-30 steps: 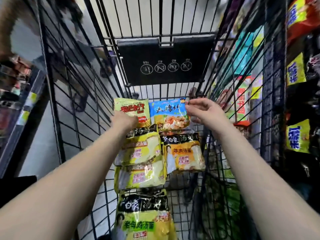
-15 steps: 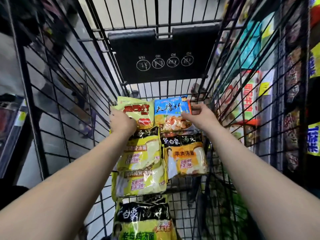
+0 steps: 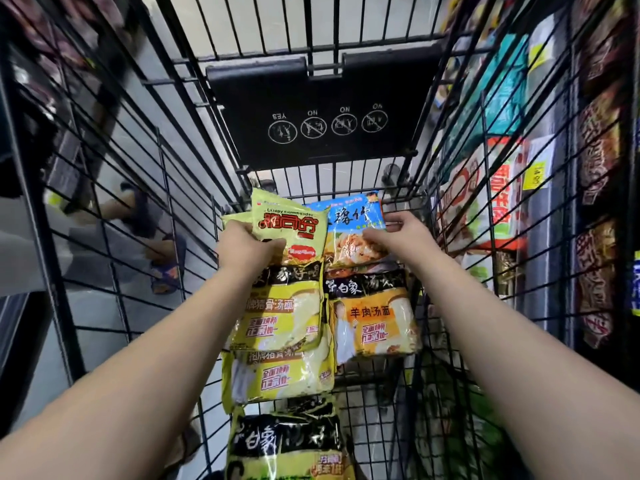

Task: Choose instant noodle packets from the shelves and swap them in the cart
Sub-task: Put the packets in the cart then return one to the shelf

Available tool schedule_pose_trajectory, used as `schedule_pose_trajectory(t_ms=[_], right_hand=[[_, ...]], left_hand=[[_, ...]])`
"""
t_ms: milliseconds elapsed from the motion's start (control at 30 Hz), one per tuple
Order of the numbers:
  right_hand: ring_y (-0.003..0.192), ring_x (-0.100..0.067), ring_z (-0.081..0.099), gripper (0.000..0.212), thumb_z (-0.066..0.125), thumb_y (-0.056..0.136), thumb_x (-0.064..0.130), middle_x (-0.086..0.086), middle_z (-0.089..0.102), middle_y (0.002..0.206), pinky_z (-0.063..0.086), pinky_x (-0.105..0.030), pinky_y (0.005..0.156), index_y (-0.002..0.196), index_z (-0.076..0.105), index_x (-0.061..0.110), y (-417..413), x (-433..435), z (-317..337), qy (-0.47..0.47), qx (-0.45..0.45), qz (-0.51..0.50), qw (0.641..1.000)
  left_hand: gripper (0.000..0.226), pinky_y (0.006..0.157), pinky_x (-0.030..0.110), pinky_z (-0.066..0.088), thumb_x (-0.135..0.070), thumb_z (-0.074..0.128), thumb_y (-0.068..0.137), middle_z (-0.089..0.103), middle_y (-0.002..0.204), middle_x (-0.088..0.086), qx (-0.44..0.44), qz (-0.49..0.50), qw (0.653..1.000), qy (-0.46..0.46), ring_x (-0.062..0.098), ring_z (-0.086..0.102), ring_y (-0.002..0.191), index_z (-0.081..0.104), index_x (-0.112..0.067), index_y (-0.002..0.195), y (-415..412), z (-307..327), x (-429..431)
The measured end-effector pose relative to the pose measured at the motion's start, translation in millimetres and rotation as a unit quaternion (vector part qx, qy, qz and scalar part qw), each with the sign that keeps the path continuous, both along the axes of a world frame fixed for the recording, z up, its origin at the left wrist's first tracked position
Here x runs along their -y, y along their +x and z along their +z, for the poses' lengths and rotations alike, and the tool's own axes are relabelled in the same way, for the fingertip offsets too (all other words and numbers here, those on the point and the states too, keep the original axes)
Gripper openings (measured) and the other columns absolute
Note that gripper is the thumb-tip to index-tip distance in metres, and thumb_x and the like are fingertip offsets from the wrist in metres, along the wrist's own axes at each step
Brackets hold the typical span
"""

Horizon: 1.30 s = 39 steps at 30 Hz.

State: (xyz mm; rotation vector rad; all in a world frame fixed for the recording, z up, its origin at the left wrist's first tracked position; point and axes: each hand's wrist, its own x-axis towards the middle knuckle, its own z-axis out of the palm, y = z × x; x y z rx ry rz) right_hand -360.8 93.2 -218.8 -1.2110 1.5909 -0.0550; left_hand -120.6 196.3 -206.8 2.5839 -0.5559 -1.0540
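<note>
Inside the black wire cart, my left hand grips a yellow-green noodle packet with red lettering and holds it tilted up off the pile. My right hand holds the blue noodle packet at the cart's far end, fingers on its right edge. Below them lie a yellow packet, an orange packet, another yellow packet and a black-and-yellow one nearest me.
The folded black child-seat flap with safety icons stands at the cart's far end. Shelves of packaged goods run along the right. On the left, beyond the wire, a person's sandalled feet stand on the grey floor.
My left hand has lifted the yellow-green packet up off the pile. My right hand has slid from the blue packet's top corner down its right edge.
</note>
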Motion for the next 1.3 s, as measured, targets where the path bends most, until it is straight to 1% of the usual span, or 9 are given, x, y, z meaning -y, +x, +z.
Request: schedule_pose_trajectory(t_ms=[133, 333, 500, 633, 733, 900, 1067, 1233, 1300], right_hand=[[0.097, -0.019, 0.070, 0.062, 0.086, 0.078, 0.037, -0.005, 0.069, 0.116, 0.056, -0.037, 0.092, 0.128, 0.055, 0.015, -1, 2, -1, 0.009, 0.012, -0.014, 1.000], [0.095, -0.019, 0.070, 0.060, 0.088, 0.075, 0.038, -0.001, 0.069, 0.105, 0.056, -0.041, 0.095, 0.120, 0.054, 0.018, 2, 6, -1, 0.022, 0.019, -0.016, 0.999], [0.105, -0.023, 0.067, 0.067, 0.089, 0.070, 0.048, -0.005, 0.067, 0.114, 0.053, -0.040, 0.098, 0.119, 0.056, 0.016, 13, 7, 3, 0.009, -0.027, -0.002, 1.000], [0.085, -0.014, 0.067, 0.057, 0.091, 0.071, 0.036, 0.000, 0.068, 0.097, 0.054, -0.026, 0.076, 0.103, 0.053, 0.009, 22, 4, 4, 0.039, 0.004, -0.018, 0.999], [0.086, -0.015, 0.070, 0.059, 0.092, 0.069, 0.033, -0.001, 0.072, 0.101, 0.055, -0.027, 0.072, 0.112, 0.060, 0.010, 28, 4, 1, 0.058, 0.025, -0.023, 0.998], [0.077, -0.015, 0.069, 0.039, 0.083, 0.082, 0.014, -0.004, 0.069, 0.096, 0.056, -0.022, 0.050, 0.110, 0.055, 0.011, 29, 2, 10, 0.114, 0.091, -0.062, 0.987], [0.093, -0.025, 0.075, 0.053, 0.087, 0.078, 0.022, -0.010, 0.075, 0.113, 0.062, -0.042, 0.083, 0.124, 0.062, 0.013, 10, -6, 37, 0.069, 0.118, -0.142, 0.980], [0.095, -0.025, 0.077, 0.071, 0.095, 0.053, 0.053, -0.001, 0.079, 0.106, 0.059, -0.049, 0.093, 0.112, 0.069, 0.024, -18, -15, 103, 0.008, 0.170, -0.152, 0.974], [0.094, -0.025, 0.077, 0.071, 0.095, 0.057, 0.047, -0.005, 0.079, 0.108, 0.059, -0.044, 0.090, 0.117, 0.068, 0.019, -25, -24, 142, -0.011, 0.213, -0.162, 0.963]], left_hand=[[0.060, 0.058, 0.019, 0.051, -0.019, 0.090, 0.075, 0.066, 0.109, 0.001, -0.076, 0.007, 0.996, -0.054, 0.010, 0.066, 0.080, 0.046, -0.016, 0.116, -2, 26, 7], [0.026, 0.079, 0.042, 0.062, -0.030, 0.082, 0.084, 0.076, 0.092, -0.002, -0.036, -0.132, 0.981, -0.140, 0.020, 0.074, 0.084, 0.070, -0.022, 0.106, -8, 86, 14], [0.024, 0.078, 0.040, 0.063, -0.032, 0.078, 0.088, 0.079, 0.096, -0.008, -0.124, -0.061, 0.961, -0.241, 0.013, 0.076, 0.086, 0.069, -0.032, 0.110, -9, 144, -13], [0.022, 0.060, 0.025, 0.056, -0.035, 0.074, 0.088, 0.079, 0.084, -0.005, -0.176, 0.006, 0.951, -0.256, 0.010, 0.071, 0.066, 0.070, -0.024, 0.107, -4, 168, -31], [0.026, 0.072, 0.037, 0.063, -0.035, 0.073, 0.087, 0.080, 0.096, 0.002, -0.207, 0.026, 0.944, -0.257, 0.025, 0.077, 0.082, 0.072, -0.022, 0.110, 2, 176, -41], [0.025, 0.067, 0.026, 0.061, -0.027, 0.069, 0.090, 0.081, 0.100, 0.001, -0.243, 0.057, 0.931, -0.267, 0.019, 0.078, 0.086, 0.070, -0.018, 0.113, 9, 184, -50], [0.034, 0.062, 0.024, 0.059, -0.031, 0.070, 0.080, 0.081, 0.095, 0.002, -0.257, 0.056, 0.924, -0.277, 0.018, 0.078, 0.081, 0.070, -0.016, 0.110, 14, 203, -54], [0.015, 0.057, 0.021, 0.057, -0.023, 0.068, 0.091, 0.081, 0.090, 0.001, -0.257, 0.061, 0.921, -0.287, 0.013, 0.077, 0.073, 0.070, -0.016, 0.105, 12, 239, -55], [0.012, 0.058, 0.022, 0.059, -0.023, 0.069, 0.093, 0.080, 0.089, 0.000, -0.254, 0.064, 0.919, -0.295, 0.012, 0.076, 0.071, 0.071, -0.016, 0.103, 11, 259, -55]])
